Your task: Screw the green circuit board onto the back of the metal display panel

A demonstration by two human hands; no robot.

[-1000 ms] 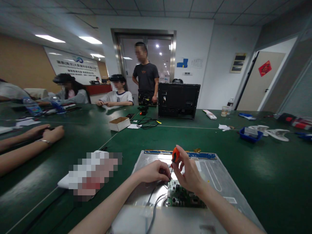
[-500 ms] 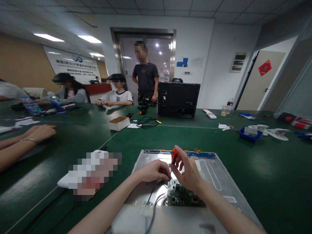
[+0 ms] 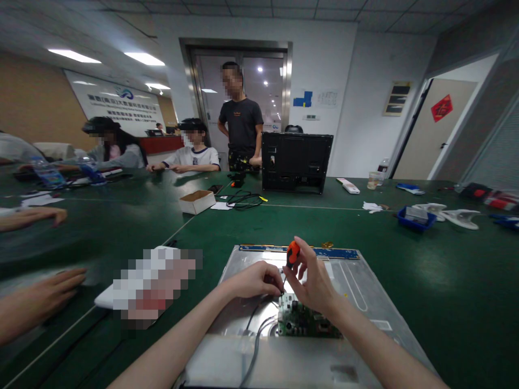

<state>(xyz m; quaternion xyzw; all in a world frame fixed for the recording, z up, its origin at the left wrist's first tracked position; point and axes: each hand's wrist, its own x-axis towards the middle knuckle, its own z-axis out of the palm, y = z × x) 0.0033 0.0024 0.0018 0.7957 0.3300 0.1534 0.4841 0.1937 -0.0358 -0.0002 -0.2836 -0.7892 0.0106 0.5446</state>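
Head cam, table-level: R hand (image 3: 314,286) is gripping an orange-and-black screwdriver (image 3: 292,254), thumb & fingers clamping on its handle, thin shaft pointing down. L hand (image 3: 261,281) is bending in from the opp. side, thumb & index fingertips coming together near the shaft, by the upper-left corner of a green PCB (image 3: 295,316); can't tell what, if anything, they're pinching. Screwdriver tip is hiding among the fingertips, so contact w/ the PCB is unclear. PCB is lying on a silver metal-backed display panel (image 3: 357,305), R forearm partly covering it. Gray cable (image 3: 256,351) is curving from the PCB's left side toward the near edge; a blue circuit strip (image 3: 344,253) is running along the panel's far edge. Panel is resting flat on a green table (image 3: 430,302). At far left, a co-worker's hand (image 3: 44,297) is hovering or resting, can't tell which. Bkgd.: a black monitor (image 3: 298,165) is standing back-to-camera, w/ a person in dark tee (image 3: 243,127) standing just beyond.
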